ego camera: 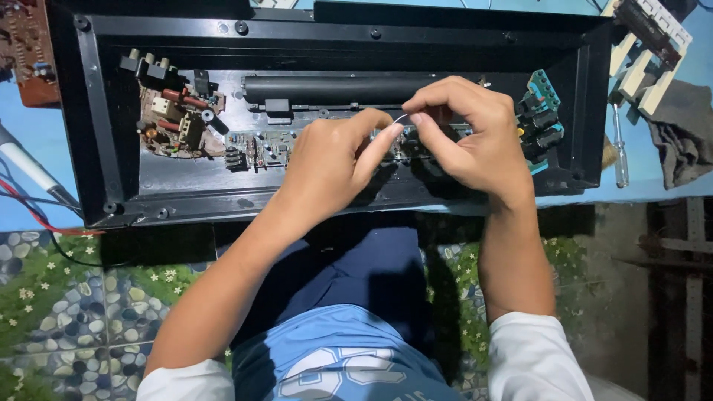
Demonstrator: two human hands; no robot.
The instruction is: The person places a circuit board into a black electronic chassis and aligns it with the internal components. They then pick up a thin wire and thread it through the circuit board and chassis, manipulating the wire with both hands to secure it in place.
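A long black plastic casing [104, 119] lies open on a blue table, with a circuit board [256, 148] and a black cylinder [334, 87] inside. My left hand [327, 163] and my right hand [468, 134] meet over the middle of the board. Between their fingertips they pinch a thin pale wire [401, 119]. The board under my hands is hidden. A teal connector block [542, 93] sits at the casing's right end, just beyond my right hand.
A brown board with red and white parts [174, 115] fills the casing's left end. A screwdriver [620, 148], a grey rag [683, 134] and a white and black part [650, 44] lie at the right. Red and black leads [37, 208] run at the left.
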